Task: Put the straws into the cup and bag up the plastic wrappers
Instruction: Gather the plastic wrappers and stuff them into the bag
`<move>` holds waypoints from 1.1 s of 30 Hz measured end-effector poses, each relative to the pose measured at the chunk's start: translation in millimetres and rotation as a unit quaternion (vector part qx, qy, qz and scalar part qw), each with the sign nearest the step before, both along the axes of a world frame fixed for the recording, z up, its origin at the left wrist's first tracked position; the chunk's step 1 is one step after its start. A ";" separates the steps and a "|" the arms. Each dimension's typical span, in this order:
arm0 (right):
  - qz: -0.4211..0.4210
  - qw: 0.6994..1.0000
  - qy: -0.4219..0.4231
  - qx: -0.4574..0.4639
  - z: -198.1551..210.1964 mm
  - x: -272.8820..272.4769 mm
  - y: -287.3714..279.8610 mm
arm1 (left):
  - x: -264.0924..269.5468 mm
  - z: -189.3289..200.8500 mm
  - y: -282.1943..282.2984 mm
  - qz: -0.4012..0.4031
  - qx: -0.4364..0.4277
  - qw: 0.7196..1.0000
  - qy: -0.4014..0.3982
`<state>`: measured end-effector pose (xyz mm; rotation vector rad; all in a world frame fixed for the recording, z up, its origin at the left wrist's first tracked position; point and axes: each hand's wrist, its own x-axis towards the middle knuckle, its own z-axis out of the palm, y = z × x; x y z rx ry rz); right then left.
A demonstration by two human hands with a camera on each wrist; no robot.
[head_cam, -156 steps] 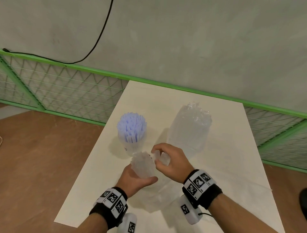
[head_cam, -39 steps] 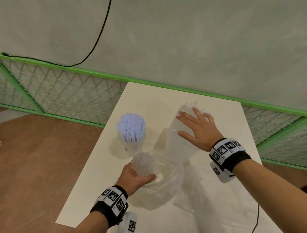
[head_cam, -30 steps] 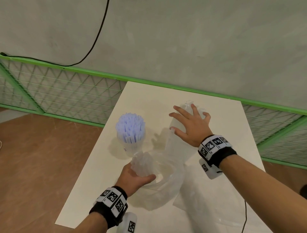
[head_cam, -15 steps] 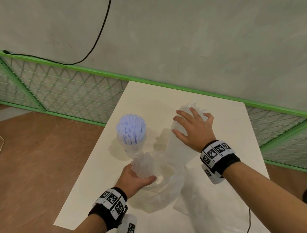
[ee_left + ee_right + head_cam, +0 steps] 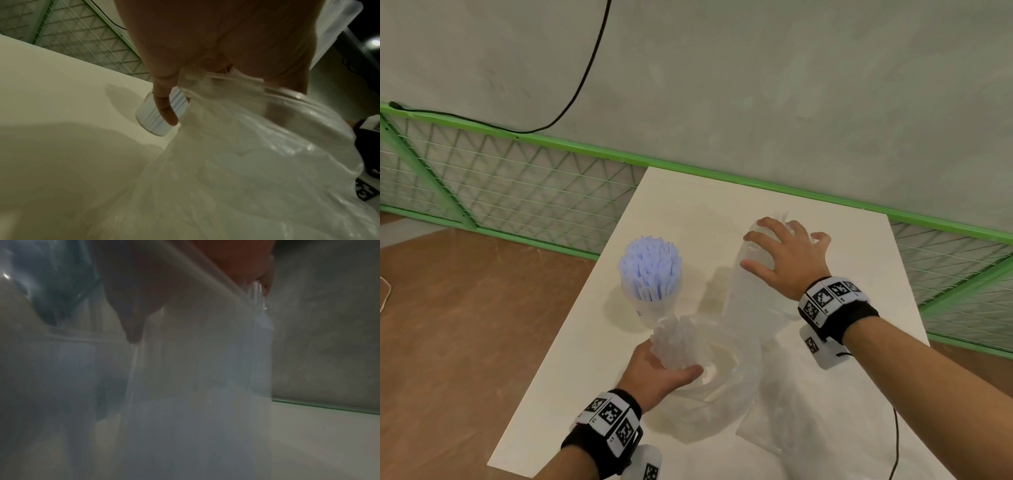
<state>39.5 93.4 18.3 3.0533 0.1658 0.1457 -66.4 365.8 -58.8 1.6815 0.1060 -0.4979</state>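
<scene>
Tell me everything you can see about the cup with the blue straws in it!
The cup is see-through plastic and stands upright on the white table, near its left edge. It is packed with pale blue straws that stick up well above its rim, spreading out a little like a bunch. Neither hand touches it. The left hand holds a wad of clear wrappers just in front of it. A clear plastic bag lies close beside it.

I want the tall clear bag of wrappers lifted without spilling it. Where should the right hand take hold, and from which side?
Probably at the gathered top of the tall clear bag, coming from above. It stands upright on the table and its film looks soft, so squeezing the sides would likely crumple it. The right hand already lies spread on the upper part; closing the fingers round the neck there seems best.
</scene>
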 end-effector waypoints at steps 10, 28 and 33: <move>0.042 0.997 0.060 -0.010 17.0 -7.8 0.6 | 0.9 1.8 -0.5 -0.003 -0.009 1.000 -0.010; 0.140 0.863 0.013 0.485 -23.1 -113.3 101.0 | -1.3 16.9 -6.1 -0.029 -0.038 0.997 -0.060; 0.096 0.851 -0.009 0.516 -27.1 -116.1 103.6 | -0.6 14.9 -3.2 -0.048 -0.030 0.994 -0.089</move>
